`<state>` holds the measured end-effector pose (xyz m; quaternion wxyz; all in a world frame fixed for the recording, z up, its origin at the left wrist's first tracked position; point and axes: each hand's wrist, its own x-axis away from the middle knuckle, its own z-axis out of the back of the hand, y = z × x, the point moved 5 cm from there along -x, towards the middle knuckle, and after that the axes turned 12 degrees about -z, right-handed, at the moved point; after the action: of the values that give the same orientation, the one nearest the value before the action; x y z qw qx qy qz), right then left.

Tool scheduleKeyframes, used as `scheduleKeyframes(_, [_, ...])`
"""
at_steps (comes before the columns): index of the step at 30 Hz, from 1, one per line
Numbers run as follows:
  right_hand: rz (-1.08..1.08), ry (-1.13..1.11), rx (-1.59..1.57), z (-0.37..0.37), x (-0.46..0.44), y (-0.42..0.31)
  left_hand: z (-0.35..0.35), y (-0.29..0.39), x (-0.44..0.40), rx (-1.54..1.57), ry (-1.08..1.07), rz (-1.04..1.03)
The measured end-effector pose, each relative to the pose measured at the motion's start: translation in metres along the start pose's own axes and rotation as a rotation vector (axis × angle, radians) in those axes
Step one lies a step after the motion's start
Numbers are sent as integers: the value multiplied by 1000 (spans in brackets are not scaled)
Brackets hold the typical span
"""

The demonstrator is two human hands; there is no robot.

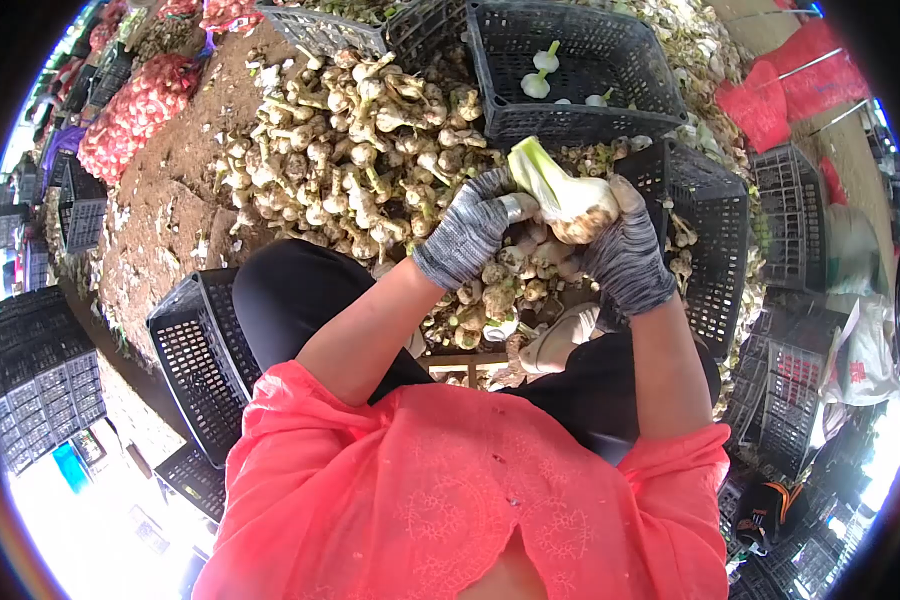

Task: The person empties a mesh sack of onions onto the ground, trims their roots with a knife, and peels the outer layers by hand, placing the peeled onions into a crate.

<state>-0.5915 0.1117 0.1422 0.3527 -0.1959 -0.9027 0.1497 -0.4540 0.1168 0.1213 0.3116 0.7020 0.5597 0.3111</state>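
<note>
At the far left, black slatted crates are noted, one upon another. Further up, a red net bag is seen, filled with bulbs, on bare soil. A black crate is found tilted beside the wearer's left knee, which is clothed in dark fabric.

A large heap of untrimmed garlic is spread on the ground ahead of the knees, with stems and soiled skins attached. Loose bulbs are also observed beneath the hands.

The left hand, in a grey knitted glove, is closed at the stem side of a large garlic bulb. A pale piece is visible at its thumb; its nature cannot be determined. The bulb is held above the heap, between both hands, with its green-white cut stem pointed up and to the left and its brown root end toward the lower right. That end is grasped by the right hand, gloved likewise, with pale fingertips pressed against the bulb.

Beyond the bulb, a black crate is located, in which a few clean white bulbs are contained. To the right, another black crate is positioned beside the right hand. Red netting and a white bag are recorded at the far right.
</note>
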Motion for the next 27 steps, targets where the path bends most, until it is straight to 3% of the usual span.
scheduleKeyframes(3, [501, 273, 546, 20, -10, -14, 2, 2, 1, -71, -24, 6])
scheduleKeyframes(5, [430, 266, 465, 23, -11, -12, -1, 1, 2, -44, -80, 28])
scheduleKeyframes(6, [394, 263, 425, 24, -11, -11, 3, -1, 0, 85, -73, -20])
scheduleKeyframes(7, [358, 262, 387, 24, -11, -9, 3, -6, -3, 357, -99, 85])
scheduleKeyframes(8, [407, 145, 296, 13, -7, -8, 4, -8, -2, 457, -114, 113])
scheduleKeyframes(11, [280, 17, 152, 15, -5, 0, 4, -8, -1, 631, -181, 174])
scheduleKeyframes(12, [254, -125, 135, 9, -2, -1, 3, -7, 0, 668, -206, 193])
scheduleKeyframes(15, [167, -316, 33, -4, 3, -4, -11, 0, 2, 968, -480, 261])
scheduleKeyframes(16, [135, -261, 56, -14, 7, -8, -9, 4, 2, 653, -277, 160])
scheduleKeyframes(19, [411, 197, 276, -11, 2, -12, 0, 16, 8, -35, -186, -104])
scheduleKeyframes(20, [363, 293, 715, 60, -36, -19, -6, 17, 9, -13, -195, -90])
scheduleKeyframes(23, [497, 246, 579, 33, -16, -18, 5, -4, 2, 171, -218, -113])
scheduleKeyframes(24, [471, 327, 478, 21, -4, -18, 6, -5, -5, 473, -179, -75])
scheduleKeyframes(25, [472, 250, 461, 14, -3, -19, -3, 13, -5, 548, -20, -102])
scheduleKeyframes(27, [473, 92, 426, 4, -4, -19, 10, 15, -10, 676, -4, -39])
